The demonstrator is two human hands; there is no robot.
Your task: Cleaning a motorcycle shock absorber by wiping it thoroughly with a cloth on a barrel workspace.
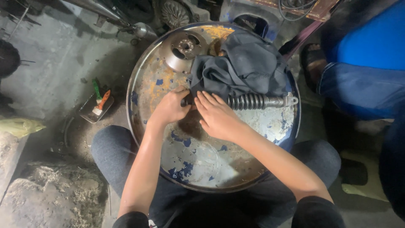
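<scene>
— What are the hands doing?
— At frame centre, the left hand [171,107] is curled around the dark end of the shock absorber [249,101]; the right hand [217,116] rests on it, fingers half extended.
— And the part?
— A black coil spring with a silver eyelet, lying across the worn drum top [202,160], under a grey cloth [244,67].
— Labels?
— None readable.

A metal disc [184,50] lies on the drum lid [198,164], beside a grey cloth [249,63]. Left of the lid, a brush [101,102] rests in a tray [90,113] on the floor.
</scene>
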